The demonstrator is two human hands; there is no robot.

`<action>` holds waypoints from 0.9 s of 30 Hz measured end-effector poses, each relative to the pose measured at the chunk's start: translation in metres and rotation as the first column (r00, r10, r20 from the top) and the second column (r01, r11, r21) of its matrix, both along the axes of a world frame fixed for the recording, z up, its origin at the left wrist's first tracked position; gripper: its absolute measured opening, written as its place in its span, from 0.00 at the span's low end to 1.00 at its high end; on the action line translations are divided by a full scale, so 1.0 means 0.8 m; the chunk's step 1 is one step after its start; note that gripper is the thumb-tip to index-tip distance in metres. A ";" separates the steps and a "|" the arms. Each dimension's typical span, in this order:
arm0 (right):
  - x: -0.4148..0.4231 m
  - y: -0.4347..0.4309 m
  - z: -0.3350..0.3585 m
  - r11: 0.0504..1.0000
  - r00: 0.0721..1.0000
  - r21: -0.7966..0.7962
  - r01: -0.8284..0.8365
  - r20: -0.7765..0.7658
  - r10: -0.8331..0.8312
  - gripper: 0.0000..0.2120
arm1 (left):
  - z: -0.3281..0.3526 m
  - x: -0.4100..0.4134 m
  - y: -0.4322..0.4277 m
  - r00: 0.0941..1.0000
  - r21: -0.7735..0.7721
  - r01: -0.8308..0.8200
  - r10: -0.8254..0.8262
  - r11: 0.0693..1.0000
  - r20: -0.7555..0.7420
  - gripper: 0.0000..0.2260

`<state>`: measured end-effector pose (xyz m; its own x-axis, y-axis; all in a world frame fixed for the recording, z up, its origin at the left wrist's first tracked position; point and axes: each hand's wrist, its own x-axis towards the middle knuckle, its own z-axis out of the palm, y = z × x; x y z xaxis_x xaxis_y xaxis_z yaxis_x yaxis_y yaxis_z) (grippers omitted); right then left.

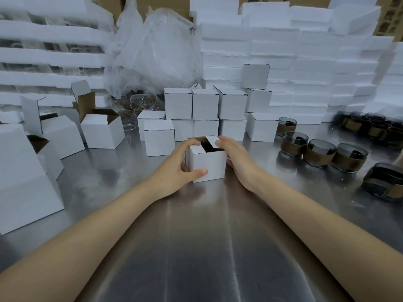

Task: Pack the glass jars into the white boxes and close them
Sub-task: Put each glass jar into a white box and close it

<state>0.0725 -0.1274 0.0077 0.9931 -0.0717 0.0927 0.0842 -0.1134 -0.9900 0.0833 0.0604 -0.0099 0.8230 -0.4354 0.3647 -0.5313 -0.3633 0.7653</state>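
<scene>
Small white box sits mid steel table, top flaps half down, dark gap between them; contents can't tell. Left hand grips box's left side, thumb on front face, fingers curled over left flap. Right hand lies flat against right side, fingers fairly straight, tips pressing right flap. Closed white boxes stacked just behind. Smoked glass jars with brown bands to the right. Open boxes on the left.
</scene>
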 end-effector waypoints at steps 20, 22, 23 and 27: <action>0.006 -0.004 0.000 0.993 0.996 0.088 -0.083 0.015 0.082 0.28 | 0.002 0.002 -0.001 1.000 0.051 0.004 -0.003 0.999 -0.022 0.38; 0.007 -0.003 0.003 0.987 0.994 0.141 -0.074 0.088 0.062 0.23 | 0.001 0.003 -0.001 1.000 0.051 0.002 -0.001 0.999 -0.022 0.38; 0.008 -0.003 0.005 0.988 0.989 0.134 -0.073 0.138 0.055 0.22 | 0.000 0.005 -0.001 1.000 0.050 -0.002 0.004 0.999 -0.022 0.39; 0.006 -0.002 0.004 0.998 0.942 0.036 -0.044 0.336 0.030 0.18 | -0.005 0.008 -0.002 0.998 0.034 -0.056 0.057 0.998 -0.038 0.47</action>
<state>0.0770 -0.1292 0.0112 0.9072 -0.0465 0.4181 0.4151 -0.0625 -0.9076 0.0895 0.0591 -0.0139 0.8597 -0.3993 0.3184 -0.4796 -0.4171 0.7720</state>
